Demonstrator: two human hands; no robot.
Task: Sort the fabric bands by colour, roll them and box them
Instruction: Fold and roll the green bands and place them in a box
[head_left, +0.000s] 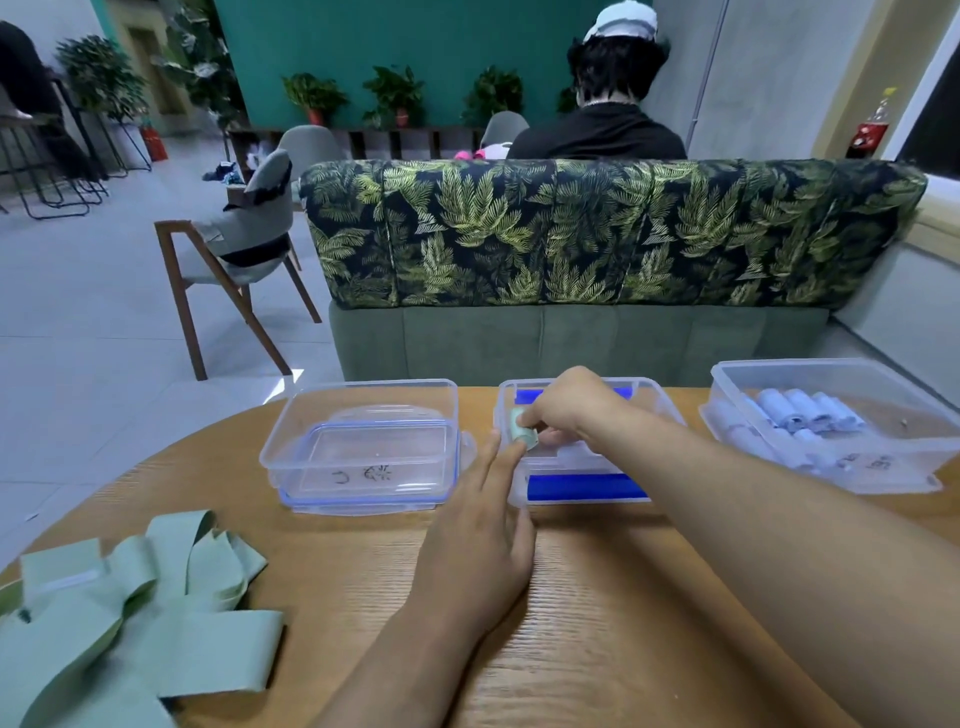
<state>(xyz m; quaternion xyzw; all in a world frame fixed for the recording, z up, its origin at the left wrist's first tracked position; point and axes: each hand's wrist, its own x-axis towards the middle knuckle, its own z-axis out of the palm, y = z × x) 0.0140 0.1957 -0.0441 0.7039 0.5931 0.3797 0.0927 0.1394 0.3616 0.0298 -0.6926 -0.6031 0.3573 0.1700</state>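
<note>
My right hand (563, 402) pinches a small rolled pale green band (523, 428) at the near left wall of the middle clear box (665, 402), which has blue clips. The straight fingers of my left hand (480, 530) reach up and touch the roll and the box's left edge. A heap of loose pale green bands (130, 608) lies on the wooden table at the near left. The right clear box (831, 371) holds several rolled pale blue bands (802, 418). The left clear box (363, 400) sits on its blue-rimmed lid, with no bands in it.
The round wooden table (597, 623) ends at a curved edge on the left. Behind it stands a sofa (597, 234) with a leaf-print back, and a person sits beyond it facing away. A wooden chair (234, 254) stands on the floor at the left.
</note>
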